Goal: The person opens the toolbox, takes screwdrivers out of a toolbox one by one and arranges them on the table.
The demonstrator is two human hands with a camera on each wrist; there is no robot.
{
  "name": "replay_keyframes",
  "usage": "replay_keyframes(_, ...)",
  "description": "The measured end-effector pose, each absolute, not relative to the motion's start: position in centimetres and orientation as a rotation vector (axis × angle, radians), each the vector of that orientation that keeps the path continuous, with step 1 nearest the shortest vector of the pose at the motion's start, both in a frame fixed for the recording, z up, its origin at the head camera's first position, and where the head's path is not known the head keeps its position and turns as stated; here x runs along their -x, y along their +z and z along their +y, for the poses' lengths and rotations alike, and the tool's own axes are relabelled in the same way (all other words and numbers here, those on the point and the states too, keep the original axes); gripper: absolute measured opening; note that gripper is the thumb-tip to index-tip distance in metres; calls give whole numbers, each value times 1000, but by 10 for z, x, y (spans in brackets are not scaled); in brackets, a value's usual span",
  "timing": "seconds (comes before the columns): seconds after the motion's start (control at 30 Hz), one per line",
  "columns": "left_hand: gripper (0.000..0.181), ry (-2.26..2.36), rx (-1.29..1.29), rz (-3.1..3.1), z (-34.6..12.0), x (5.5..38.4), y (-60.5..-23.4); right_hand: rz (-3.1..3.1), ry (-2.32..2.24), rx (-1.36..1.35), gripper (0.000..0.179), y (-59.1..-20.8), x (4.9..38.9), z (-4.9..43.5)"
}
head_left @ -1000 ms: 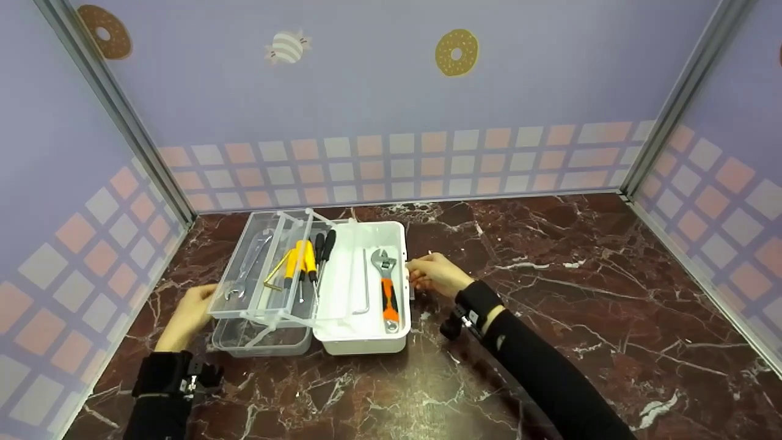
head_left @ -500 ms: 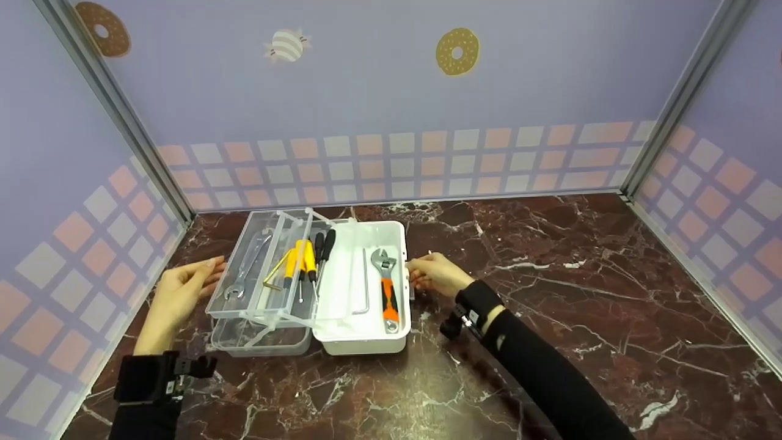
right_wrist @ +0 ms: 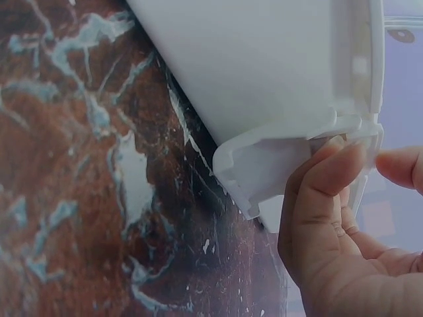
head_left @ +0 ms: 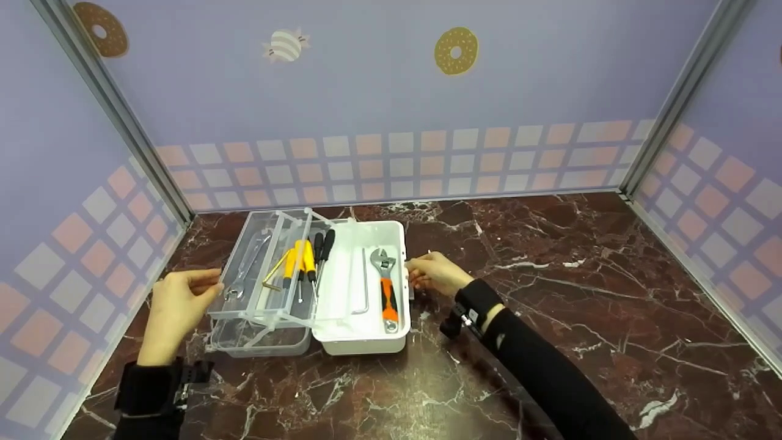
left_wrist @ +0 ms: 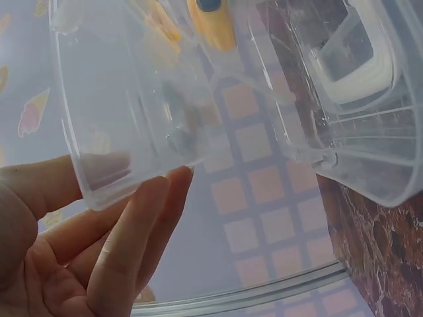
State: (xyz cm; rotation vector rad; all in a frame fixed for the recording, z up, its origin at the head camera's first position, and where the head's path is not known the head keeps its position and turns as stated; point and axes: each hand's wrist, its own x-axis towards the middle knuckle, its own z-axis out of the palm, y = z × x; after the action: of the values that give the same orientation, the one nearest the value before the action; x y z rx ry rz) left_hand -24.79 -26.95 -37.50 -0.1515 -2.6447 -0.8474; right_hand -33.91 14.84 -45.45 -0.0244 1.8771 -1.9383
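A white toolbox [head_left: 363, 346] stands unfolded on the marbled table, its clear upper tray [head_left: 244, 241] swung out to the left on white arms. My left hand [head_left: 177, 302] pinches the tray's outer left edge; in the left wrist view the clear wall [left_wrist: 99, 79] lies between thumb and fingers. On the toolbox's right side, my right hand [head_left: 441, 275] grips the rim beside a white latch flap [right_wrist: 264, 158]. An open-end wrench [head_left: 247, 269] shows in the tray. An adjustable wrench [head_left: 386, 287] with an orange handle and a hex key [head_left: 366, 287] lie in the white bin.
Below the tray is a clear lid [head_left: 263, 343], folded out onto the table. Yellow-handled screwdrivers [head_left: 310, 256] and a black-handled one [head_left: 327, 244] lie beside a gold hex key [head_left: 277, 269]. Patterned walls [head_left: 391, 91] enclose the table's back and sides.
My left hand lets go of the tray's front left corner, lifts away to the left, then takes hold of the left edge slightly farther back. The right hand stays put.
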Motion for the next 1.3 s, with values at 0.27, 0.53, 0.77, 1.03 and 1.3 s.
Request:
replay_keyframes(0.27,24,-852,148,-2640,-272,247,-380,1879,-1940,15,18,-453,339,148)
replay_keyframes(0.53,27,-903,130,-2666,-273,248,-381,1894,-1948,13,15,-453,339,150)
replay_keyframes(0.77,30,-937,135,-2692,-278,248,-382,1956,-1893,67,15,-451,338,150)
replay_keyframes(1.03,28,-907,149,-2687,-279,248,-382,2063,-1767,163,15,-444,336,151)
replay_keyframes(1.3,29,-919,163,-2697,-278,248,-382,2859,-1109,436,15,-417,332,148)
